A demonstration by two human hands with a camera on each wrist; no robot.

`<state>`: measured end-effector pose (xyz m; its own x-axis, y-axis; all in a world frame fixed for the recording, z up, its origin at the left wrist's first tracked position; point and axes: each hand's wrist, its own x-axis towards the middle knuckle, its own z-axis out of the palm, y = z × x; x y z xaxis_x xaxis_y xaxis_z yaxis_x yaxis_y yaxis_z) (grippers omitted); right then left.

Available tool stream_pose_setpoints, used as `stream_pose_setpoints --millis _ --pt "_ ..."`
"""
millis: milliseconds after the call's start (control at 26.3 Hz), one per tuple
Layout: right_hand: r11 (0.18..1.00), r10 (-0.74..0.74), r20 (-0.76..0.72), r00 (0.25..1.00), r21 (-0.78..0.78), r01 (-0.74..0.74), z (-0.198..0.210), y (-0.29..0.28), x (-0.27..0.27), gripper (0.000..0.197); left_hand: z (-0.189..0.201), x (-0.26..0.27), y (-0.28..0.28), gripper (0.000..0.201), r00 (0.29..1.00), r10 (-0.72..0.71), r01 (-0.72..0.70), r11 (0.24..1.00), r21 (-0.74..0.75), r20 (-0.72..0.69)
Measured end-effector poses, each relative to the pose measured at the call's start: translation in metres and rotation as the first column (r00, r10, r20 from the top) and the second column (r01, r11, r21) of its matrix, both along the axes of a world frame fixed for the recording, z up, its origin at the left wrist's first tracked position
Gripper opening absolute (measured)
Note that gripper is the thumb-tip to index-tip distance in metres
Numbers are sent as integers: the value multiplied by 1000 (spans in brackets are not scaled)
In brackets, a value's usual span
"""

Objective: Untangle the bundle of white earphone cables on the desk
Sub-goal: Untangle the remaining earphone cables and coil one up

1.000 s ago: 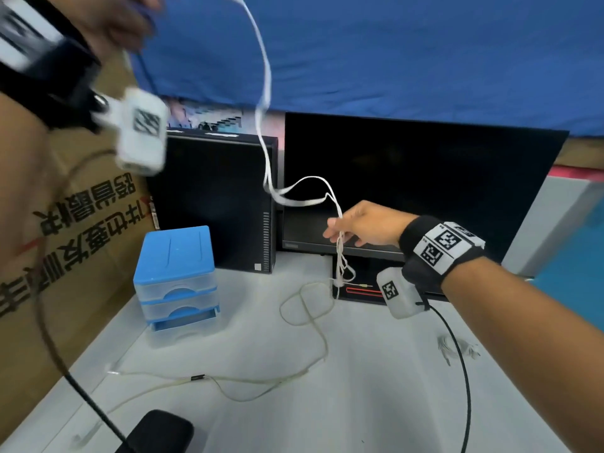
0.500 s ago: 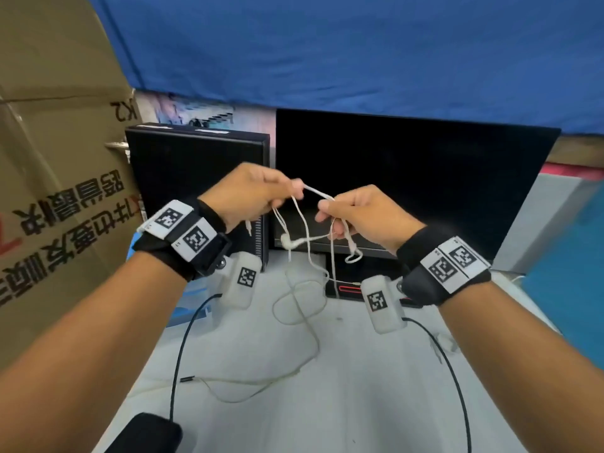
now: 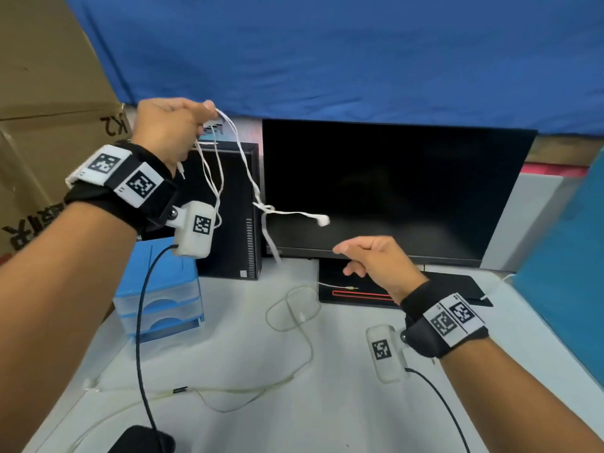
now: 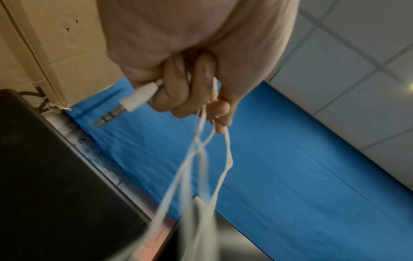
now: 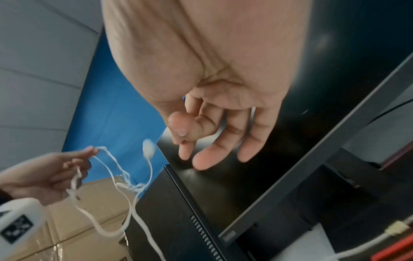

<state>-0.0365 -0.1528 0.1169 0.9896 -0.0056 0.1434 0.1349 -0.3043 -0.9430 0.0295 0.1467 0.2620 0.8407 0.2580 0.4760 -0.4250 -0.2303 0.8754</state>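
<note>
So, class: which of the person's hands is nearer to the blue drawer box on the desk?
Left. The left hand is raised above the blue drawer box, gripping the earphone cable. The right hand hovers farther off to its right, before the monitor.

White desk (image 3: 343, 403), blue drawer unit (image 3: 160, 302), monitor (image 3: 392, 191), loose cable (image 3: 294, 322)

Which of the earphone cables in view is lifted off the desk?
The white earphone cable dangling from the left hand, which grips it. The other, duller cable lies looped flat on the desk.
</note>
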Motion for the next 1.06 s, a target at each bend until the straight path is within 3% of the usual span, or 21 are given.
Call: stream_pose_setpoints --millis 114,266,456,570,646,950,1064 --pt "999 49 -38 998 -3 -49 1 8 -1 19 8 -6 -4 19 984 -177 176 970 166 -5" --pt "995 96 167 981 1 -98 30 44 9 11 13 -19 -21 17 959 -283 271 897 350 -19" --pt "980 198 170 965 -54 -192 34 88 16 44 18 -21 -25 20 951 -308 291 897 333 -3" --pt "990 139 200 970 2 -143 25 101 20 25 17 -23 -25 18 948 -317 302 896 327 -9" --pt "985 90 190 978 129 -115 23 103 16 13 19 -22 -21 17 948 -318 307 901 306 -15" --pt "875 77 193 978 457 -159 24 71 -11 20 12 -12 -2 23 979 -199 205 942 265 -49" --pt "855 33 225 974 499 -144 28 57 -14 19 9 -9 4 19 980 -188 197 957 214 -62"
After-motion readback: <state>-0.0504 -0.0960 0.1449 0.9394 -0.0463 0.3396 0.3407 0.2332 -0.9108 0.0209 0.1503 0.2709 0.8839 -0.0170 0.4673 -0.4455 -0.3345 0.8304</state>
